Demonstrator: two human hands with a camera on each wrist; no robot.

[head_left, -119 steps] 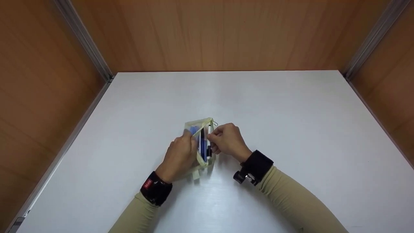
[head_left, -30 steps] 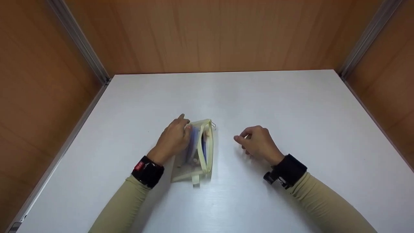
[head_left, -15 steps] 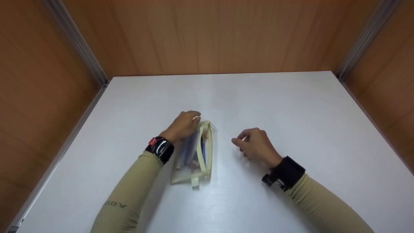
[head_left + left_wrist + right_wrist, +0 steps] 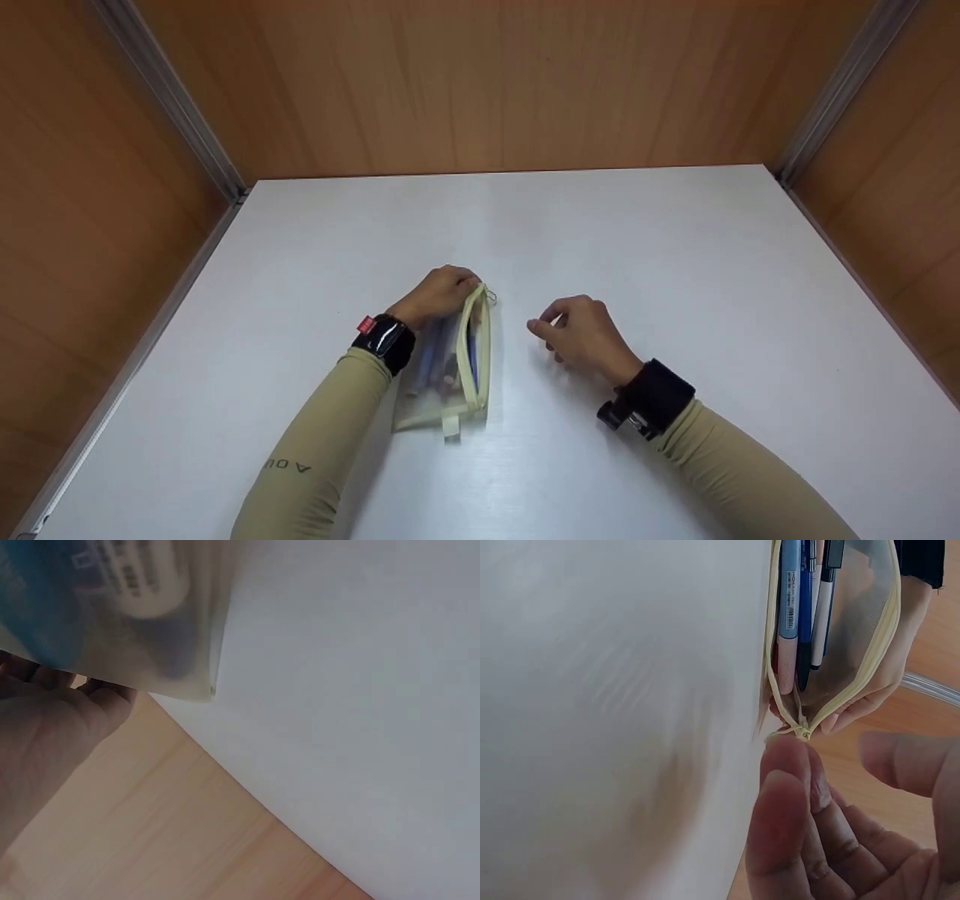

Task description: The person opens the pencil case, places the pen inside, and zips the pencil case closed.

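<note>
A pale yellow mesh zip pouch (image 4: 442, 394) lies lengthwise on the white table (image 4: 675, 255), its zipper open. Several pens (image 4: 791, 600), blue, black and white, lie inside. My left hand (image 4: 441, 292) grips the pouch's far end beside the zipper pull (image 4: 491, 295); its fingers (image 4: 870, 701) curl behind the mesh. In the left wrist view the pouch corner (image 4: 172, 652) sits just above those fingers (image 4: 45, 727). My right hand (image 4: 581, 337) hovers to the right of the pouch, apart from it, fingers (image 4: 802, 840) loosely curled and holding nothing.
Wooden walls (image 4: 487, 82) close in the table on the back, left and right. Metal rails (image 4: 172, 105) run along the corners. Nothing but the pouch lies on the table.
Four seconds ago both hands were at the pouch's opening. Since then the right hand drew away to the right, then drifted slightly back. The left hand slid up to the pouch's far end.
</note>
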